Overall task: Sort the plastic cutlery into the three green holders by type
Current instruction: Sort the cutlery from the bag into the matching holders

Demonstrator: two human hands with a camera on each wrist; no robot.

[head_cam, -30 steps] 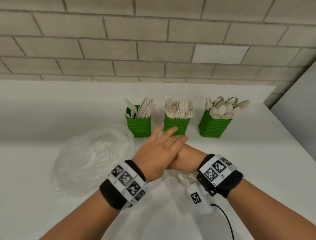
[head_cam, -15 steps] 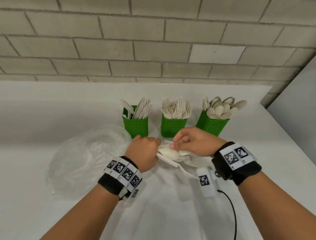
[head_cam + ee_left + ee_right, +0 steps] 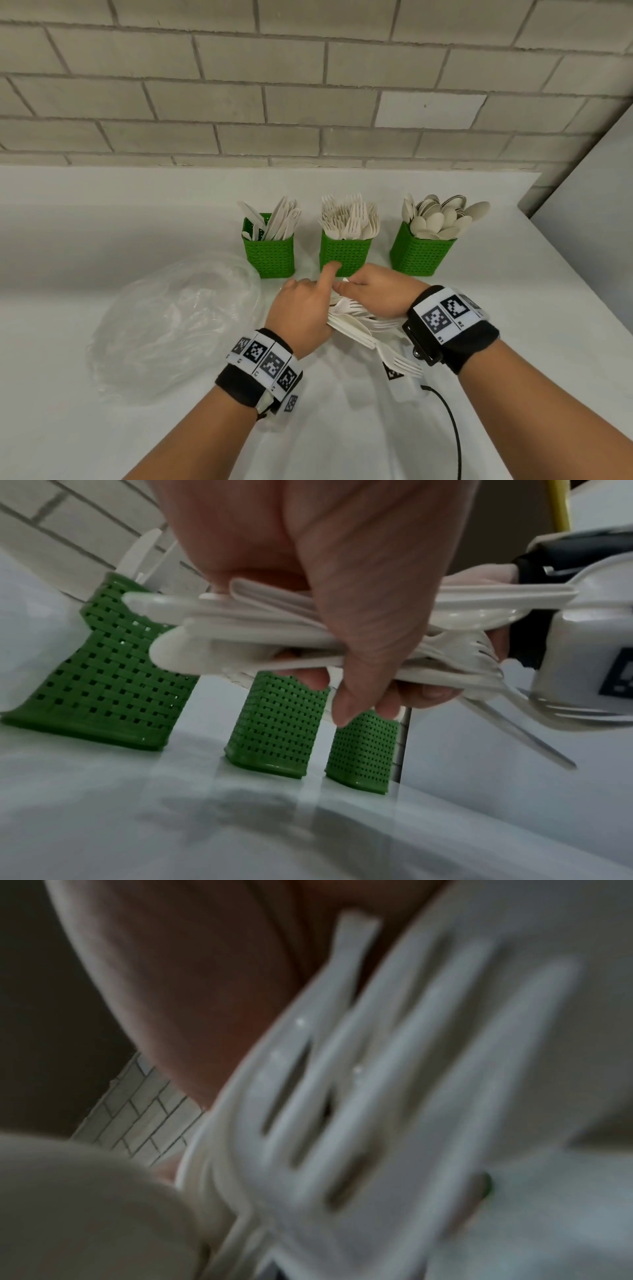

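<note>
Three green holders stand in a row near the wall: knives (image 3: pixel 269 255) at left, forks (image 3: pixel 346 255) in the middle, spoons (image 3: pixel 423 257) at right. Just in front of the fork holder, my left hand (image 3: pixel 305 308) grips a mixed bundle of white cutlery (image 3: pixel 356 327), index finger raised. In the left wrist view the thumb (image 3: pixel 363 631) lies across the bundle (image 3: pixel 260 631) and the fingers curl under it. My right hand (image 3: pixel 371 293) reaches over the bundle and pinches the end of one piece; its type is hidden. Fork tines (image 3: pixel 342 1096) fill the blurred right wrist view.
A crumpled clear plastic bag (image 3: pixel 171 325) lies on the white table (image 3: pixel 102 428) to the left of my hands. A black cable (image 3: pixel 450 431) hangs from the right wrist camera. The brick wall (image 3: pixel 308 102) is behind the holders, a grey panel (image 3: pixel 599 222) at right.
My left hand, open over the right hand a second ago, has closed round the cutlery bundle. The right hand has come on top and taken one piece's end. Both hands rose slightly toward the holders.
</note>
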